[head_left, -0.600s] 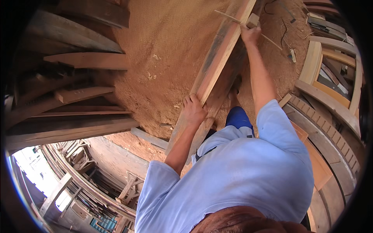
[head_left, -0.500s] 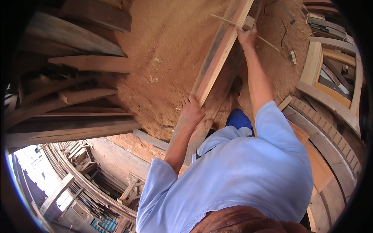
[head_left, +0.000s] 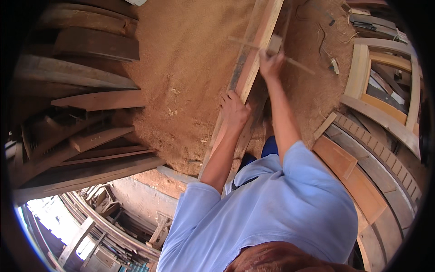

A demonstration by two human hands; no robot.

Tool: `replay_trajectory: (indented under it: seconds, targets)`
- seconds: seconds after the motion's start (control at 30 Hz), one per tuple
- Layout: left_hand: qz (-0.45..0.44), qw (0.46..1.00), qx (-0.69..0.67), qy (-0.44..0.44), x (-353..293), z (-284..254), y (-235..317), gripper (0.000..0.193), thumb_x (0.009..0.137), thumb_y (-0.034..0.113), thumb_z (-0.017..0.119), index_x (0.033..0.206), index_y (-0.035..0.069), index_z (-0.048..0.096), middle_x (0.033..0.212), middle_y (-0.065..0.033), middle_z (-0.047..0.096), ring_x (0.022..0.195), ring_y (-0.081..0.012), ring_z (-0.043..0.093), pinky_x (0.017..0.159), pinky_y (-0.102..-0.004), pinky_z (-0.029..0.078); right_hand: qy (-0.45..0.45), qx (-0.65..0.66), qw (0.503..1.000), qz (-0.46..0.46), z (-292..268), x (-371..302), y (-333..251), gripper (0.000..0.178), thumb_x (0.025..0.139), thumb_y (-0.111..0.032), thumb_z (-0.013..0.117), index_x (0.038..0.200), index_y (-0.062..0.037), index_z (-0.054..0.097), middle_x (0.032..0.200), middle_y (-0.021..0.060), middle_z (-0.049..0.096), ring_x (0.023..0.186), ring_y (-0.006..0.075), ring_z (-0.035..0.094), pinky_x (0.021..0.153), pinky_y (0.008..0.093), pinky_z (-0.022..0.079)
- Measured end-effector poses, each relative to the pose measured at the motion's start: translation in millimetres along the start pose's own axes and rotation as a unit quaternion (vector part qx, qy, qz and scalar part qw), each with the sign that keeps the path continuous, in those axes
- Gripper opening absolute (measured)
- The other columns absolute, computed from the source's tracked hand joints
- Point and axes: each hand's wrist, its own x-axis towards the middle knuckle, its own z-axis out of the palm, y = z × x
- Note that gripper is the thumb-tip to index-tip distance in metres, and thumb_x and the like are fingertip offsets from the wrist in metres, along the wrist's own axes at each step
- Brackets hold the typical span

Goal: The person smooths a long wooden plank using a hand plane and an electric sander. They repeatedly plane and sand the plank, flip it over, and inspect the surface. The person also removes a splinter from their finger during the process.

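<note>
A long, narrow wooden strip [head_left: 252,68], reddish on its face and pale along one edge, runs from the top of the view toward my body. It lies on a wider, darker board [head_left: 255,106]. My left hand [head_left: 234,109] presses on the strip at its nearer part, fingers curled over it. Farther along, my right hand [head_left: 272,65] grips what looks like a wooden marking gauge: a small block [head_left: 274,44] with a thin rod crossing the strip. The block sits by the strip's pale edge. Motion blurs the rod.
Sawdust-covered ground [head_left: 181,59] surrounds the work. Stacked boards [head_left: 118,100] crowd the left. At right stand a pale wooden frame [head_left: 360,75] and leaning panels [head_left: 333,156]. A cord with a small white piece [head_left: 334,66] lies on the ground beyond my right arm.
My left hand has moved farther up the strip, and my right hand has come nearer with the gauge, so the hands are closer together. The whole view has shifted a little.
</note>
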Motion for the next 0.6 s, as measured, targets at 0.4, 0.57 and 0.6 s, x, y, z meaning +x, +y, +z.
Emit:
replay_trajectory:
  seconds: [0.4,0.57,0.6]
  targets:
    - [0.014,0.999,0.019,0.026,4,2,4,0.055,0.075,0.024,0.076,0.114,-0.003,0.048,0.117,-0.0270,0.055,0.117,-0.0463,0.051,0.099,-0.0558,0.042,-0.008,-0.002,1.000,0.018,4,90,16,0.067,0.073,-0.032,0.086,0.127,-0.0030,0.059,0.110,0.0215,0.072,0.103,0.0381,0.070,0.088,0.0448,0.056]
    - [0.021,0.999,0.013,0.027,7,-1,8,0.054,0.074,0.022,0.075,0.114,-0.003,0.048,0.116,-0.0275,0.055,0.116,-0.0465,0.051,0.098,-0.0566,0.042,-0.026,-0.052,0.995,0.085,-4,80,3,0.072,0.072,-0.034,0.087,0.129,-0.0021,0.057,0.111,0.0222,0.071,0.106,0.0381,0.070,0.090,0.0452,0.055]
    - [0.020,0.999,0.013,0.031,9,-1,8,0.053,0.074,0.022,0.074,0.113,-0.003,0.048,0.115,-0.0276,0.055,0.115,-0.0465,0.051,0.098,-0.0563,0.042,-0.025,-0.065,0.995,0.078,-5,73,-5,0.071,0.073,-0.033,0.087,0.129,-0.0019,0.057,0.111,0.0225,0.071,0.106,0.0382,0.070,0.090,0.0451,0.055]
